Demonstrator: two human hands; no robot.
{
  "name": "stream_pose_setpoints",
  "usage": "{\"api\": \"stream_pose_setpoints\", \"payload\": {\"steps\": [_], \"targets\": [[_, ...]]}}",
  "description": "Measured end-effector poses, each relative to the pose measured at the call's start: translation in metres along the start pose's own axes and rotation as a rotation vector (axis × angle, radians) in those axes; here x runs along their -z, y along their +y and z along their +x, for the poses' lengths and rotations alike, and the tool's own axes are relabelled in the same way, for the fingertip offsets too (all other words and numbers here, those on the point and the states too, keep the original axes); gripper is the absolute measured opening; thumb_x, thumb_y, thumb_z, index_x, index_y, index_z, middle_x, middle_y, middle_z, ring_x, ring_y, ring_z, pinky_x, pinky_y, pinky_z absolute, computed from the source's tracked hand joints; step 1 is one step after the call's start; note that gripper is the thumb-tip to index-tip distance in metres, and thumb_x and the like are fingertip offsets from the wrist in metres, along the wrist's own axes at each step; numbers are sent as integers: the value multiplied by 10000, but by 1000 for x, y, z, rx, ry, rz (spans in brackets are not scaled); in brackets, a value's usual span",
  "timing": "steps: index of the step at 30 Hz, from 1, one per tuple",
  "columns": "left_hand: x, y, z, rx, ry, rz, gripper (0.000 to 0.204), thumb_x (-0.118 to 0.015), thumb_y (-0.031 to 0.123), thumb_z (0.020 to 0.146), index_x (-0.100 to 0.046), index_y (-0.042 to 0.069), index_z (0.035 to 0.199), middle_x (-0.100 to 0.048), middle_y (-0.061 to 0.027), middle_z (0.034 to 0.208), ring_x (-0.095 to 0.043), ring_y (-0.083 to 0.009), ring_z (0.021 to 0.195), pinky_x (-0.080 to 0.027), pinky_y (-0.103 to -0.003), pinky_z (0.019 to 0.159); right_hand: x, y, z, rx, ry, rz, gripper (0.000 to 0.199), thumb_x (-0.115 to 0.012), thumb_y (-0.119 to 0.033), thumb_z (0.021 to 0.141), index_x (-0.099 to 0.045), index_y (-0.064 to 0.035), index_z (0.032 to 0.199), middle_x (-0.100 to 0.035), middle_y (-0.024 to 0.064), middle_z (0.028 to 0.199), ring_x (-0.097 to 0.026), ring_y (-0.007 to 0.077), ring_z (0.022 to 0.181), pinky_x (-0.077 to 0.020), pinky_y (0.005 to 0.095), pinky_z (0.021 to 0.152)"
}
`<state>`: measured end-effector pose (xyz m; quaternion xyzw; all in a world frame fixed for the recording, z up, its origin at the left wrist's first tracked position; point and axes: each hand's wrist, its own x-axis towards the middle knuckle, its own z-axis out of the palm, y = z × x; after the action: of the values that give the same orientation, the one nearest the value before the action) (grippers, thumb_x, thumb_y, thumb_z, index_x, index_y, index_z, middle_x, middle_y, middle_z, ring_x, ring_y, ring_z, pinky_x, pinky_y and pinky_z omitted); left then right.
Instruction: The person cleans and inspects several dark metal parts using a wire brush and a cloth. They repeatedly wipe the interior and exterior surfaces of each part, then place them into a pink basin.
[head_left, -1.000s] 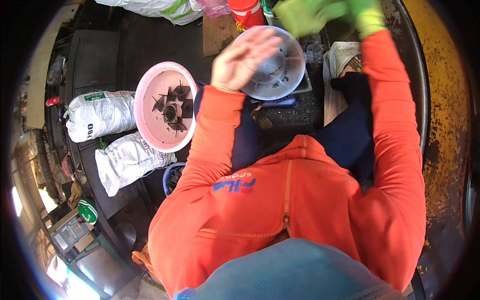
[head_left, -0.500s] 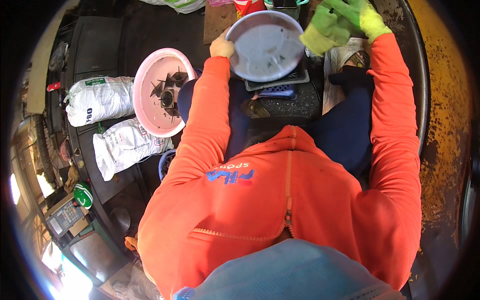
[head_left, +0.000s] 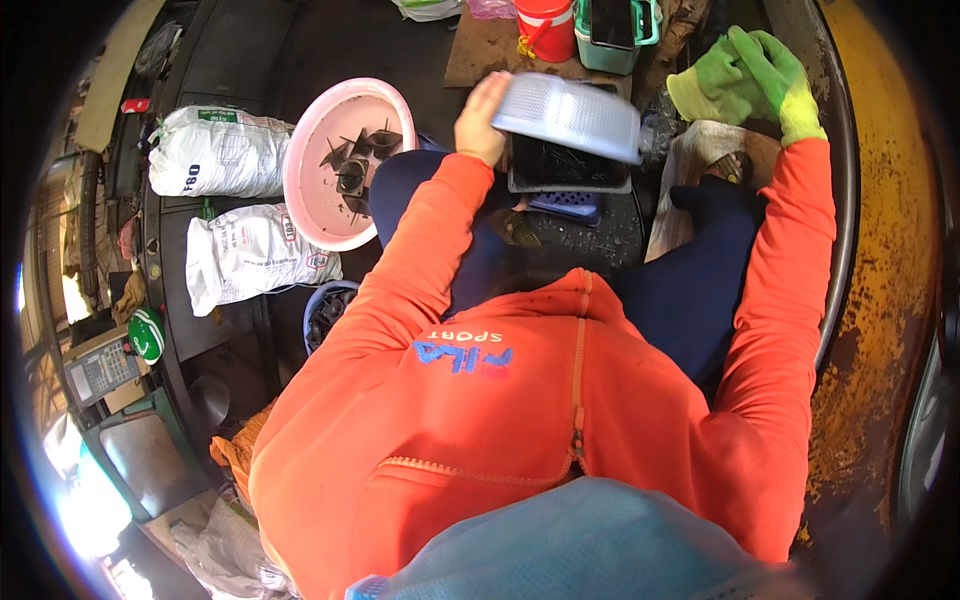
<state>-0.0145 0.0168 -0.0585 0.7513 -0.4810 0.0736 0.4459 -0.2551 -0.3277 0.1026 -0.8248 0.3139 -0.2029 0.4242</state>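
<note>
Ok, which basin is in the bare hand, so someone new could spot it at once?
Start at the person's orange sleeves and follow the left one up to the bare left hand. It grips the rim of the pale grey basin, tilted over a dark rectangular tray. Unlike the pink basin lying to the left with dark pieces inside, it is grey and lifted.

Grimy workshop: sacks [head_left: 222, 150], rusty metal [head_left: 880, 300].

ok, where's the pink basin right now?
In the head view the pink basin sits upper left, beside the person's left forearm, with two white sacks on its far left. It holds dark plastic pieces.
</note>
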Motion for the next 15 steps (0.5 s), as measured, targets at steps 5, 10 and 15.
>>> {"api": "stream_pose_setpoints", "payload": {"steps": [5,10,15], "targets": [[16,-49,69,638,616,-499,535,-446,-128,792,-507,14,1305,-619,-158,1190,-616,-289,1093,-487,-362,929,-1,-8,-6,31,-12,64,391,-626,-468,867,-610,-89,776,-520,-25,714,-474,94,708,-410,272,670],[18,-126,128,1427,546,-840,419,-336,-67,915,-449,-10,1314,-548,-232,1239,-606,-405,1066,-570,-559,805,-15,-21,-8,-22,-62,56,266,-627,-287,939,-595,-71,786,-464,-81,732,-407,30,706,-352,215,619],[-22,-198,120,1742,643,-931,426,-316,2,977,-371,7,1399,-422,-208,1406,-477,-442,1225,-526,-610,892,-28,-32,-11,-20,-133,-62,297,-624,-299,922,-561,-56,762,-467,-33,720,-424,72,694,-369,255,630]]}}
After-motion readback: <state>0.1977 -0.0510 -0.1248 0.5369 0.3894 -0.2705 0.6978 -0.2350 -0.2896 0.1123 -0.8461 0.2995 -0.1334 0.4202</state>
